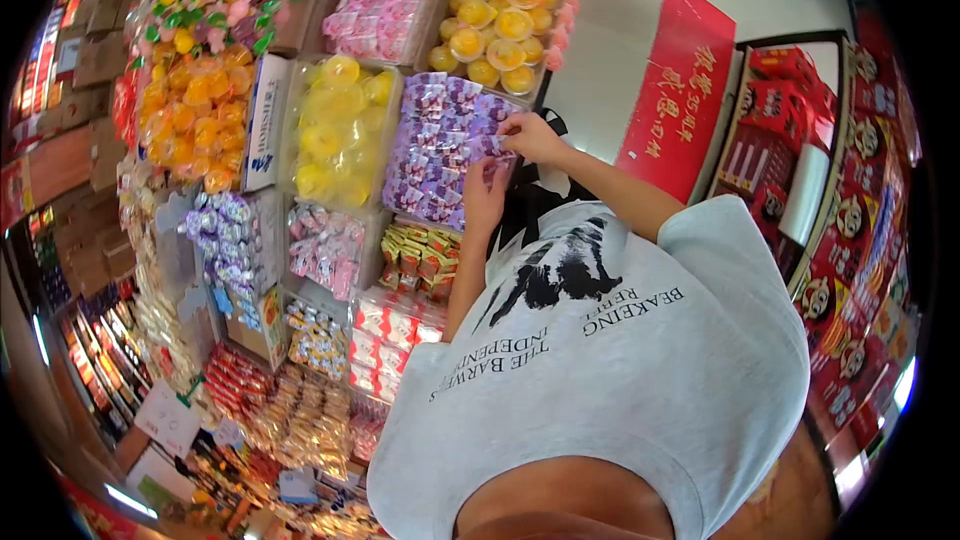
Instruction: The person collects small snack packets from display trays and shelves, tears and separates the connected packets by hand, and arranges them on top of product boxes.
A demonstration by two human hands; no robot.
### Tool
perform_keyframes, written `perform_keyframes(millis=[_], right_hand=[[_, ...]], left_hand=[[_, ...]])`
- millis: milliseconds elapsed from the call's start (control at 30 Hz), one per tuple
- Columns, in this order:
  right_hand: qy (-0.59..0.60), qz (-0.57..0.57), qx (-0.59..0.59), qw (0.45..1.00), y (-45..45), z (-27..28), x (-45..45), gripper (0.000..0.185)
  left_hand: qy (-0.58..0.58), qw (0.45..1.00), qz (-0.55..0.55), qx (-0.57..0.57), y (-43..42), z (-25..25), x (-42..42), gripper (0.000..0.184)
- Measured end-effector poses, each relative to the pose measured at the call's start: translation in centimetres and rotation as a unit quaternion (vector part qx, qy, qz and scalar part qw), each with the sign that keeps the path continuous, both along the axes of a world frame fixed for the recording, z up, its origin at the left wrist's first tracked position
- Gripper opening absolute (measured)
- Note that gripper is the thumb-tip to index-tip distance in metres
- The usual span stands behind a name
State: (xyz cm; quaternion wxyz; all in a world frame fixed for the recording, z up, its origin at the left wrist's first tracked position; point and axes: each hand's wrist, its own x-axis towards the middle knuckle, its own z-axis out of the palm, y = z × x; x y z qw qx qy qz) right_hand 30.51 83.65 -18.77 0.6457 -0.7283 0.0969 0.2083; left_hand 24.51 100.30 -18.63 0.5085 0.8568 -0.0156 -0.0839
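Note:
In the head view, a bin of purple snack packets (432,155) stands in front of me, its packets laid in neat rows. My right hand (537,139) is at the bin's near right side, fingertips pinched at the edge of a purple packet. Just below it, my left hand (484,196) reaches over the near edge with its fingers curled around another purple packet, partly hidden by the hand. Beside this bin sits a container of yellow jelly cups (340,135). Below are green and gold packets (420,253).
Around the bin are round yellow cups (503,25), pink packets (385,0), orange jellies (200,115) and purple-silver wrapped sweets (228,240). A red banner (680,90) hangs on the right, near a shelf with red boxes (775,115). A black strap (530,200) lies against my shirt.

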Motion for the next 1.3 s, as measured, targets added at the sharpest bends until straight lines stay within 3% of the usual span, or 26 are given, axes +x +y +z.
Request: perform_keyframes(millis=[33,100,133,267,433,500,667,1067,1100,1167,1300], right_hand=[[-0.004,-0.015,-0.009,1.000,-0.3,0.0,-0.7,0.017],[0.064,-0.029,0.056,0.996,-1.2,0.2,-2.2,0.017],[0.061,-0.039,0.065,0.995,-1.7,1.3,-2.9,0.018],[0.055,-0.062,0.082,0.993,-4.4,3.7,-5.7,0.018],[0.052,-0.137,0.136,0.980,-8.4,5.5,-8.7,0.015],[0.051,-0.176,0.223,0.957,-10.3,6.9,-10.0,0.017],[0.016,-0.247,0.291,0.924,-16.7,7.6,-14.4,0.030],[-0.090,-0.511,0.307,0.798,-32.2,7.3,-33.4,0.021],[-0.096,-0.527,0.300,0.789,-33.4,7.8,-35.2,0.021],[-0.051,-0.510,0.207,0.834,-35.4,8.6,-38.4,0.018],[-0.096,-0.593,0.190,0.777,-37.4,9.2,-42.9,0.026]], left_hand=[[-0.004,1.000,-0.015,-0.009,0.1,0.6,0.1,0.029],[0.176,0.981,-0.017,-0.079,0.5,2.1,-0.1,0.030],[0.142,0.986,-0.053,-0.067,0.9,1.3,0.2,0.021],[0.183,0.973,-0.127,-0.066,0.6,1.2,1.5,0.023],[0.271,0.920,-0.279,-0.047,-4.1,6.4,3.7,0.027],[0.342,0.873,-0.311,-0.153,-6.5,7.3,3.6,0.028],[0.342,0.841,-0.401,-0.125,-14.9,8.4,1.1,0.041],[0.352,0.674,-0.649,0.003,-37.9,8.0,-12.4,0.041],[0.344,0.658,-0.669,0.035,-39.6,8.1,-13.0,0.040],[0.337,0.633,-0.696,0.041,-43.0,8.7,-15.0,0.038],[0.315,0.581,-0.748,0.066,-47.9,10.1,-19.1,0.037]])
